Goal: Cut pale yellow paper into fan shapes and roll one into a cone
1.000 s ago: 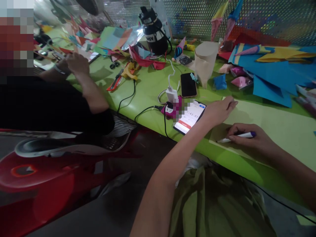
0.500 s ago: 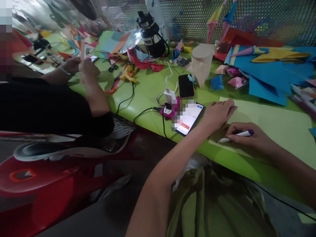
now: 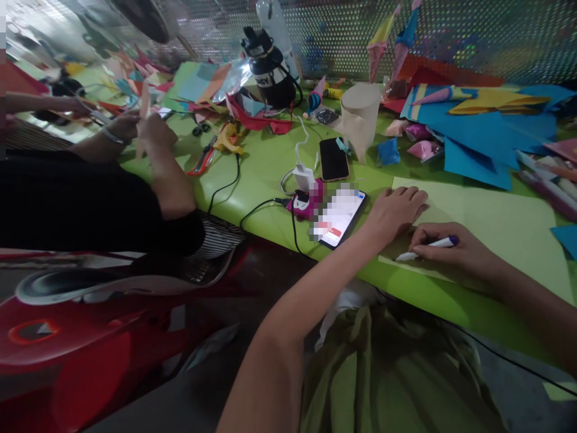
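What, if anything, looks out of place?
A pale yellow scrap appears to lie on the floor, lower right, apart from the big sheet on the table. A small teal piece overlaps one corner of the dark phone. No spill visible.

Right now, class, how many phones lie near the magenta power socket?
2. The lit phone lies between the power socket and the left hand; the dark phone lies beyond it, near the tan paper cone. Any under other things would be hidden.
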The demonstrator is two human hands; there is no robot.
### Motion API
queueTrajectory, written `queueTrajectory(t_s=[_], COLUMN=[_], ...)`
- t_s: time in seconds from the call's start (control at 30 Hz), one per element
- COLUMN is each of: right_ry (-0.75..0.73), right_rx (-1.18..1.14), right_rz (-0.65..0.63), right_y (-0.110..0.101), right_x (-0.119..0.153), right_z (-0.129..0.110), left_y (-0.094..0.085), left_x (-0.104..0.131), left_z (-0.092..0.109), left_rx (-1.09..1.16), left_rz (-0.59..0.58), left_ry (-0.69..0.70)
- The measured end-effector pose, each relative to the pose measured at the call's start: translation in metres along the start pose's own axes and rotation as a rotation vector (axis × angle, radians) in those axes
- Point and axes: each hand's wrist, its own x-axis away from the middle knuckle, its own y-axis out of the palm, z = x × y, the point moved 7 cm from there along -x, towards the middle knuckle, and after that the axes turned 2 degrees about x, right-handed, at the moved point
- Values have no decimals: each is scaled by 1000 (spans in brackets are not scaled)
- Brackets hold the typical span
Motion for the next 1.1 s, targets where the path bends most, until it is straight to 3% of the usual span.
queueTrajectory(t_s=[0.3,1.1], right_ry=[-12,-8], right_rx=[23,55], right_rz=[-8,40], right_y=[-1,-28], right_x=[5,35], right_z=[-5,16], left_y=[2,-5], left_x=[0,3], left_z=[3,4], left_rx=[-55,-56], left_rz=[6,50], left_ry=[21,21])
